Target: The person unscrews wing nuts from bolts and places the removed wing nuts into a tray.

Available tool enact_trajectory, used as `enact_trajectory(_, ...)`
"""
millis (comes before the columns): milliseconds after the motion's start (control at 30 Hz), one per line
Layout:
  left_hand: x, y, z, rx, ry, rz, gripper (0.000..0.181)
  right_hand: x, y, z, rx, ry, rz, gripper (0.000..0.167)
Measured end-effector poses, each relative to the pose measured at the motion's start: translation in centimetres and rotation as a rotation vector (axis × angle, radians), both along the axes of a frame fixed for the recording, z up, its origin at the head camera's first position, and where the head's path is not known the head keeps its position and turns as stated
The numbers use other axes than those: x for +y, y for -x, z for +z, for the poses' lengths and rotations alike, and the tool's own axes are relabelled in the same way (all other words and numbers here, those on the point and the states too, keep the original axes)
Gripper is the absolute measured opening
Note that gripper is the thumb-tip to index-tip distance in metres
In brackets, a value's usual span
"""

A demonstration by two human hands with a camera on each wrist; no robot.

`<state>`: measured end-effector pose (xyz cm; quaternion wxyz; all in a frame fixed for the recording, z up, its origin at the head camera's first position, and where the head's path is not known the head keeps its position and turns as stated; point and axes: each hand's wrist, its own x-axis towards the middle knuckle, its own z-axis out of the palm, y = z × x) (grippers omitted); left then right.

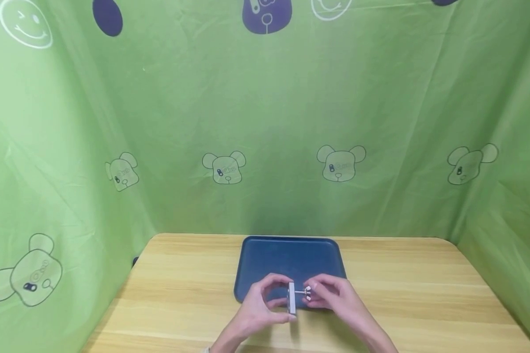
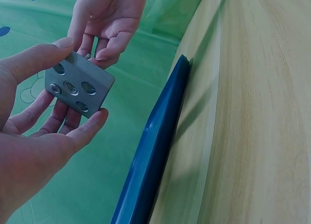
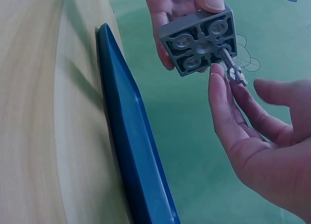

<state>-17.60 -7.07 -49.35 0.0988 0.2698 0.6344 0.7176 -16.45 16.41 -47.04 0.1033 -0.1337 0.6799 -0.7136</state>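
Note:
My left hand [image 1: 261,305] grips a grey square block [image 2: 80,85] by its edges, thumb on one side and fingers on the other. Several round holes run through the block, and its other face is ribbed and hollowed. From one corner hole a threaded bolt [image 3: 226,58] sticks out towards my right hand [image 3: 272,131]. Near the bolt's free end sits a small metal nut that looks like a wing nut [image 1: 308,292]. The fingers of my right hand lie just beside and under this nut, with the thumb a little apart from it in the right wrist view.
A dark blue tray [image 1: 287,252] with a raised rim lies on the wooden table [image 1: 181,274], beyond and partly below both hands. Green printed curtains [image 1: 282,98] enclose the table at the back and sides.

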Motion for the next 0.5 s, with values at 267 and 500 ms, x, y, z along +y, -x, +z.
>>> enact_trajectory(267, 0.14, 0.01, -0.08, -0.002, -0.002, -0.014, 0.068, -0.15, -0.1, 0.03, -0.049, -0.003, -0.011, 0.034)
enact_trajectory(500, 0.11, -0.04, -0.21, 0.002, 0.009, -0.011, 0.069, -0.19, -0.09, 0.07, -0.028, -0.01, -0.009, 0.034)
